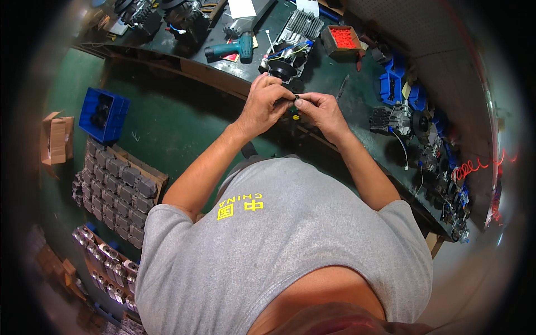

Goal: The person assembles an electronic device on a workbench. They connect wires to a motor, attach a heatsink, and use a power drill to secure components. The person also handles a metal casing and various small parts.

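Pinching a small black part (pixel 296 101) between the closed fingers of our left hand (pixel 262 105) and right hand (pixel 322 111), we hold it just in front of the grey finned motor unit (pixel 291 47) on the dark desk (pixel 357 95); a teal drill (pixel 231 49) lies left of that unit, a box of red pieces (pixel 341 40) right.
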A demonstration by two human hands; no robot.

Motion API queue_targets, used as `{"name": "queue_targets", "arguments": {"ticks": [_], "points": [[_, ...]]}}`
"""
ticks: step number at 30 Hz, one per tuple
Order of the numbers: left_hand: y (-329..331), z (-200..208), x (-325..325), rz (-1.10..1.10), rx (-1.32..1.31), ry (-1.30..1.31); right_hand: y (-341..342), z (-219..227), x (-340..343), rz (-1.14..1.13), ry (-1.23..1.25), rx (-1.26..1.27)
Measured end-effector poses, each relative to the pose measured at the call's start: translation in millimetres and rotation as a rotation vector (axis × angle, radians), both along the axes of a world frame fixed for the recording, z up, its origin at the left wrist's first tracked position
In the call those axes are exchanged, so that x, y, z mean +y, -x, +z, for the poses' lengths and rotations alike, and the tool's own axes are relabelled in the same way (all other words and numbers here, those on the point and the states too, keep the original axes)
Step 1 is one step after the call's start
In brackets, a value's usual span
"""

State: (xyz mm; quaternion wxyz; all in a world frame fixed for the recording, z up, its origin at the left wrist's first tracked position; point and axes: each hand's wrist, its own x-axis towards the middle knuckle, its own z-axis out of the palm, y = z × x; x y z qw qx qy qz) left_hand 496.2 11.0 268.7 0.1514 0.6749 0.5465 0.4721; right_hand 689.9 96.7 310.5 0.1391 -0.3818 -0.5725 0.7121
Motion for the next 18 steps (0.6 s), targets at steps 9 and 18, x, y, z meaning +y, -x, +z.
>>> {"name": "queue_targets", "arguments": {"ticks": [9,18], "points": [[4.2,18.2,-10.7,-0.248,-0.756,0.276,-12.7,4.0,16.3,0.016,0.518,0.271],[10.2,8.9,-20.9,-0.340,-0.992,0.469,-8.4,0.4,16.5,0.016,0.558,0.324]]}}
